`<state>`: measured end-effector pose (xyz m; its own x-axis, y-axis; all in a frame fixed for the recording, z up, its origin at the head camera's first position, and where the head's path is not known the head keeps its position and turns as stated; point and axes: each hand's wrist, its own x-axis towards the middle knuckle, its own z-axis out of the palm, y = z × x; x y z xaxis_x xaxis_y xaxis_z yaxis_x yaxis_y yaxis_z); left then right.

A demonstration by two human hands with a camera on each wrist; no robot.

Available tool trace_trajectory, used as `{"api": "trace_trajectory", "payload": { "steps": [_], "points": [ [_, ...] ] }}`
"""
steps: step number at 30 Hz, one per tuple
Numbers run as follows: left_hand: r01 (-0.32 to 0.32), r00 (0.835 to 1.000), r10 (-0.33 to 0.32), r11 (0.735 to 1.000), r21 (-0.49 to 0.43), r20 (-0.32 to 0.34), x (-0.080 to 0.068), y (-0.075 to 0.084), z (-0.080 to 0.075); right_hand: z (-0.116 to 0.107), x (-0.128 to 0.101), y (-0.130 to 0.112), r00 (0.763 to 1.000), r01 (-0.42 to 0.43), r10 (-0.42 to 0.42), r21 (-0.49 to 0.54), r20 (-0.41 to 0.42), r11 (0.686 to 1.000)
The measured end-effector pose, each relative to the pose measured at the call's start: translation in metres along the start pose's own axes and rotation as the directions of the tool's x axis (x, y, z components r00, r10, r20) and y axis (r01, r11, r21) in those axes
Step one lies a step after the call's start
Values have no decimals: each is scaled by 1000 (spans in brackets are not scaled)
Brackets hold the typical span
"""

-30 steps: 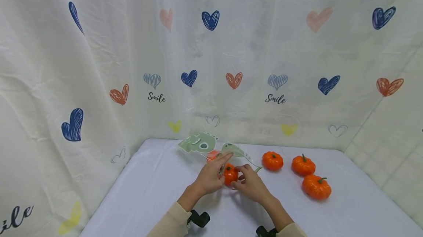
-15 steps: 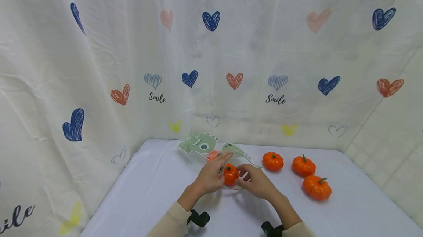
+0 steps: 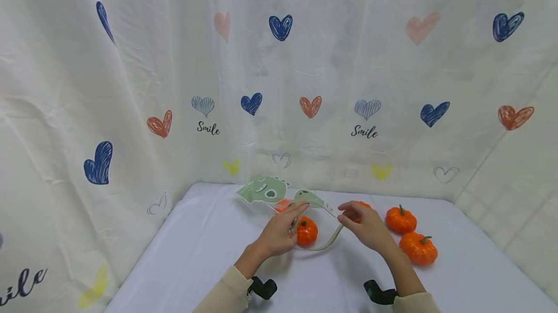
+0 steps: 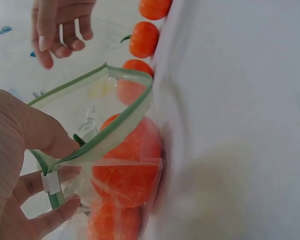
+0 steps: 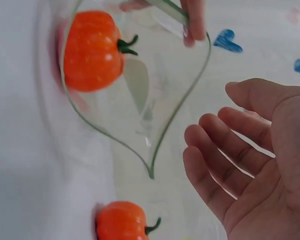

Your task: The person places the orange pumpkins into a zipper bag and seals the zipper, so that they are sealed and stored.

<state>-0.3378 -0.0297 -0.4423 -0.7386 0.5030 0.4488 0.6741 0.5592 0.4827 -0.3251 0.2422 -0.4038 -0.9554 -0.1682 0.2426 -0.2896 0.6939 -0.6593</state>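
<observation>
Presently the left hand [image 3: 279, 235] is pinching the green rim of a clear zip bag [image 3: 301, 216] lying on the table [image 3: 209, 255], one toy pumpkin [image 3: 307, 231] inside. The right hand [image 3: 366, 223], fingers relaxed and holding nothing, is hovering beside the loose pumpkins [image 3: 410, 235]. Judgement: holding the mouth wide is helping loading. The nearest loose pumpkin is partly hidden behind that hand.

Count on the table [image 3: 209, 255]: five small orange pumpkins [image 3: 307, 231] [image 3: 282, 205] [image 3: 360, 205] [image 3: 400, 219] [image 3: 418, 248], two of them inside one clear green-rimmed zip bag [image 3: 279, 196], and two hands [image 3: 279, 231] [image 3: 367, 225].
</observation>
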Motion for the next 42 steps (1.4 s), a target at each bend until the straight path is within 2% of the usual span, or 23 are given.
{"api": "trace_trajectory", "payload": {
  "steps": [4,8,14,24,30,37,42],
  "points": [
    [-29,1000,29,1000,-3,2,0,-2,2,-15,-4,8,998,-16,16,-4,-60,1000],
    [-30,999,30,999,-20,13,0,-3,4,-28,-9,13,994,-36,36,8,-104,999],
    [-46,999,47,998,-41,25,0,-4,5,-43,-17,22,983,-103,99,-22,-156,994],
    [-47,998,48,998,-34,32,0,-4,3,-63,-33,49,976,-134,118,-72,-184,988],
    [-19,1000,19,1000,-25,16,-2,-3,2,-76,-43,73,960,-223,203,-85,-191,971],
    [29,1000,-28,999,-16,12,-2,-3,0,-93,-54,98,923,-344,318,-97,-217,934],
    [35,999,-34,999,-4,8,-2,-2,-2,-104,-59,117,913,-390,373,-91,-163,916]
  ]
}}
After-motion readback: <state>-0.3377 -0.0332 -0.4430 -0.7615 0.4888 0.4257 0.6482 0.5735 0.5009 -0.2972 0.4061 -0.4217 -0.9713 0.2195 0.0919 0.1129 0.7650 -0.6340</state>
